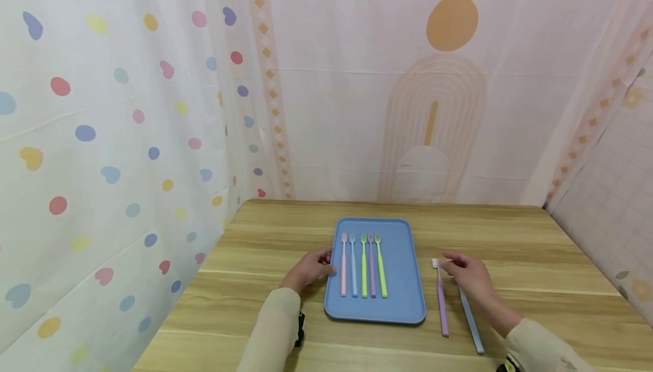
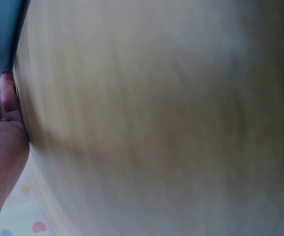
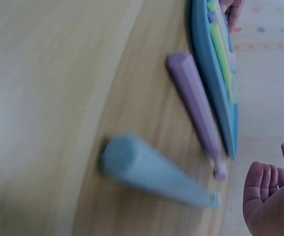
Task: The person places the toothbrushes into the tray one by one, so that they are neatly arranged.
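My left hand (image 1: 310, 269) grips the left rim of a blue tray (image 1: 405, 281), with the thumb at the top edge and fingers beside it. Several toothbrushes lie side by side on the tray, heads away from me: a pink toothbrush (image 1: 343, 273), a light blue one, a purple one and two green ones. Right of the tray, a purple toothbrush (image 1: 442, 307) and a blue toothbrush (image 1: 471, 322) lie on the table. Over the blue one's head, which is hidden, hovers my right hand (image 1: 471, 277), fingers loosely bent. The right wrist view shows this hand (image 3: 272, 196) holding nothing, beyond both brushes.
The wooden table (image 1: 229, 315) reaches back to a patterned curtain (image 1: 331, 105). A dotted curtain (image 1: 127, 134) hangs along the left side, and another pale curtain stands at the right.
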`<control>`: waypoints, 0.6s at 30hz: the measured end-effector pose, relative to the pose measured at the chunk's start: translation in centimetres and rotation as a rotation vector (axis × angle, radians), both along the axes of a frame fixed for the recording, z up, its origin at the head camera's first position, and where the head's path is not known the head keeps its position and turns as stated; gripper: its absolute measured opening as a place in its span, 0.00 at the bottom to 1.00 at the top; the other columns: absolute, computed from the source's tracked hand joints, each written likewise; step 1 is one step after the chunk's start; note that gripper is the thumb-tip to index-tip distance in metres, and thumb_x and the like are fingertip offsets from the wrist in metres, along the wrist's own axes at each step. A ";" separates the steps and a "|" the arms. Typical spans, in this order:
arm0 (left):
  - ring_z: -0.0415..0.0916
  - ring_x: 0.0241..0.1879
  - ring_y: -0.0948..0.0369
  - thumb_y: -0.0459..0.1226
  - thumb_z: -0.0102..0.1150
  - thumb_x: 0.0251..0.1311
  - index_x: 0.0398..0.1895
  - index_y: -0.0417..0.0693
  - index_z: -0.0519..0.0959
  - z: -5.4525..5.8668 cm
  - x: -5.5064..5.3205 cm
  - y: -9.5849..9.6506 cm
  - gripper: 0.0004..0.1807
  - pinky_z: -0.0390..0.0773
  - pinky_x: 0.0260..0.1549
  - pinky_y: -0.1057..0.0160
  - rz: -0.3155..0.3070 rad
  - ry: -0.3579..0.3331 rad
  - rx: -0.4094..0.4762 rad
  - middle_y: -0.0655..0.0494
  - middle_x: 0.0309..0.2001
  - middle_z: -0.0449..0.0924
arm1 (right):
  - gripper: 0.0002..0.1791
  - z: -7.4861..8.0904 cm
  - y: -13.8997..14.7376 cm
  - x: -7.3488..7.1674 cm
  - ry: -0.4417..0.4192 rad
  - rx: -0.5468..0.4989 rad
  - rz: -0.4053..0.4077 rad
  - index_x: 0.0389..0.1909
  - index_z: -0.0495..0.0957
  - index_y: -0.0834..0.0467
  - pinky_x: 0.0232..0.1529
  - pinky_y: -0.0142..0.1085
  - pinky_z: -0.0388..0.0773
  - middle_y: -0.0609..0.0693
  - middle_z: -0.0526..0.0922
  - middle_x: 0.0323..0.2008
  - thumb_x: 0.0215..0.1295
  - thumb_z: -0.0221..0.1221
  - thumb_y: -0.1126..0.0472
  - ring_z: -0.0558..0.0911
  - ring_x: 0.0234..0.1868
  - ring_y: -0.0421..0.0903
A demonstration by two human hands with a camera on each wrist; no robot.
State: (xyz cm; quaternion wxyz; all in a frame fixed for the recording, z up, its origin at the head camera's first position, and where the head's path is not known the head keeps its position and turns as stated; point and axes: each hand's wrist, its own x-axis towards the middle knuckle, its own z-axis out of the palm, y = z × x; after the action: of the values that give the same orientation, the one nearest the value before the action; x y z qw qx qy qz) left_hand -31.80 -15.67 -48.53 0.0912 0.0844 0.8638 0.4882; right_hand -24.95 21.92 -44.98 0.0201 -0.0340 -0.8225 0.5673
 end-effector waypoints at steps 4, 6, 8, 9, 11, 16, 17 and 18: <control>0.67 0.41 0.56 0.27 0.65 0.59 0.68 0.34 0.68 0.1 0.0 0.0 0.33 0.69 0.41 0.61 -0.001 0.001 -0.008 0.50 0.41 0.71 | 0.26 -0.2 1.3 0.3 -0.008 0.032 0.000 0.62 0.70 0.73 0.39 0.38 0.81 0.59 0.80 0.45 0.70 0.58 0.62 0.80 0.42 0.49; 0.67 0.41 0.56 0.27 0.65 0.59 0.68 0.34 0.69 0.1 0.1 0.0 0.32 0.69 0.41 0.61 -0.001 0.000 -0.008 0.50 0.41 0.71 | 0.26 -0.4 1.8 0.4 -0.015 0.035 -0.006 0.62 0.70 0.74 0.38 0.36 0.80 0.58 0.80 0.43 0.69 0.59 0.62 0.80 0.40 0.47; 0.67 0.41 0.56 0.27 0.65 0.59 0.68 0.34 0.69 0.1 0.1 0.0 0.32 0.68 0.41 0.61 -0.002 0.000 -0.007 0.50 0.41 0.71 | 0.26 -0.5 2.3 0.5 -0.021 0.032 -0.007 0.62 0.70 0.75 0.37 0.35 0.80 0.58 0.80 0.43 0.69 0.59 0.62 0.80 0.39 0.45; 0.67 0.41 0.56 0.27 0.65 0.59 0.68 0.34 0.69 0.1 0.1 0.0 0.32 0.68 0.40 0.61 -0.002 0.002 -0.007 0.50 0.40 0.71 | 0.26 -0.6 2.5 0.6 -0.025 0.034 -0.007 0.62 0.69 0.75 0.36 0.34 0.79 0.59 0.80 0.43 0.69 0.59 0.63 0.80 0.38 0.45; 0.67 0.41 0.56 0.27 0.65 0.59 0.68 0.34 0.69 0.2 0.1 0.0 0.32 0.68 0.40 0.62 -0.003 0.003 -0.008 0.50 0.40 0.71 | 0.26 -0.8 2.9 0.8 -0.030 0.065 -0.006 0.61 0.70 0.76 0.36 0.34 0.79 0.59 0.80 0.43 0.69 0.59 0.63 0.79 0.37 0.44; 0.66 0.42 0.56 0.27 0.65 0.59 0.69 0.33 0.68 0.3 0.2 0.0 0.33 0.68 0.41 0.61 -0.003 0.001 -0.008 0.50 0.41 0.71 | 0.25 -1.4 3.7 1.2 -0.065 0.141 0.002 0.60 0.71 0.75 0.34 0.34 0.77 0.58 0.79 0.42 0.68 0.59 0.62 0.77 0.37 0.44; 0.66 0.42 0.56 0.27 0.65 0.59 0.69 0.34 0.68 0.3 0.2 0.0 0.33 0.68 0.41 0.61 -0.002 -0.001 -0.008 0.50 0.41 0.71 | 0.25 -1.5 3.9 1.3 -0.073 0.146 0.005 0.60 0.71 0.75 0.33 0.34 0.77 0.58 0.79 0.41 0.67 0.60 0.62 0.77 0.37 0.45; 0.66 0.41 0.56 0.27 0.65 0.59 0.69 0.34 0.68 0.3 0.2 0.0 0.33 0.68 0.41 0.61 -0.002 -0.002 -0.007 0.50 0.41 0.71 | 0.26 -1.6 4.0 1.4 -0.081 0.150 0.008 0.59 0.72 0.74 0.33 0.34 0.77 0.58 0.79 0.41 0.67 0.60 0.62 0.77 0.36 0.45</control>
State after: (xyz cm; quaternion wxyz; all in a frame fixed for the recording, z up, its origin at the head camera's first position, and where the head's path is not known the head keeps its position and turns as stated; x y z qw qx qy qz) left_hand -31.61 -15.65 -48.23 0.0928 0.0848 0.8654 0.4851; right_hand -23.59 25.89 -46.61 -0.0131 -0.0520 -0.8629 0.5025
